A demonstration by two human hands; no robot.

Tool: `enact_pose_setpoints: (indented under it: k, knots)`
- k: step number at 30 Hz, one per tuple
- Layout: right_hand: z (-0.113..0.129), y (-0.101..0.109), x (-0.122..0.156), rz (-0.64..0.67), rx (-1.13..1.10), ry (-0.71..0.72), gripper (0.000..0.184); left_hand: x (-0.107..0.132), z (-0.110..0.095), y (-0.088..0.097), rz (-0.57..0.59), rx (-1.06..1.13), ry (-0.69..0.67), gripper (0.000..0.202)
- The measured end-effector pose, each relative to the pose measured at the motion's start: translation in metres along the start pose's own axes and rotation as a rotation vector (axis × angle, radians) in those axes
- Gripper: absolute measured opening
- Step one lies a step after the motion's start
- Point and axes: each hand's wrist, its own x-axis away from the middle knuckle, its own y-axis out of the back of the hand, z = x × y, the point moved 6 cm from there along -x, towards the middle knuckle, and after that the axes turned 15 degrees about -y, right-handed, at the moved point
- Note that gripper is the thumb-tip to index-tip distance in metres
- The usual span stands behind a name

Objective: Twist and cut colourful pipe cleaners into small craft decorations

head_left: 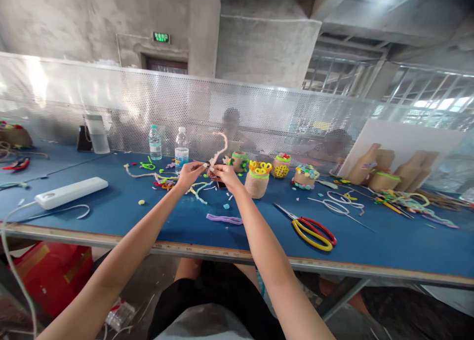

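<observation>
Both hands' fingertips (206, 166) pinch together on a pale pink chenille stem (218, 151) that hooks upward, held above a blue table (111, 221). Just right of the right hand (226, 176) stands a fuzzy tan pot (256, 187) (yellow loops around its rim); red-and-yellow scissors (313, 233) lie farther off.
</observation>
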Motion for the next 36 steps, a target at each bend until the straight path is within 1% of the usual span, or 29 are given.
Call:
enact_pose_setpoints:
  k: [6, 14, 18, 23, 26, 31, 36]
  knots:
    - [0.002, -0.006, -0.001, -0.003, 0.051, 0.027, 0.02, 0.0, -0.006, 0.0, 0.045, -0.113, -0.086, 0.033]
    - [0.003, -0.008, 0.003, -0.022, 0.12, 0.041, 0.03, 0.0, -0.009, 0.002, 0.045, -0.231, -0.154, 0.026]
    - [0.002, -0.002, 0.001, -0.088, 0.125, 0.043, 0.033, 0.0, -0.009, 0.002, 0.053, -0.263, -0.168, 0.026]
    - [0.002, 0.005, -0.003, -0.2, 0.116, 0.104, 0.032, 0.0, -0.011, -0.003, 0.096, -0.268, -0.202, 0.027]
    - [0.002, 0.005, -0.005, -0.236, 0.149, 0.146, 0.033, 0.001, -0.013, -0.004, 0.08, -0.301, -0.224, 0.025]
    - [0.003, 0.005, -0.005, -0.315, 0.228, 0.199, 0.029, 0.002, -0.017, -0.001, 0.029, -0.349, -0.25, 0.02]
    - [0.008, -0.002, 0.0, -0.287, 0.27, 0.25, 0.03, 0.004, -0.017, 0.0, 0.023, -0.332, -0.274, 0.023]
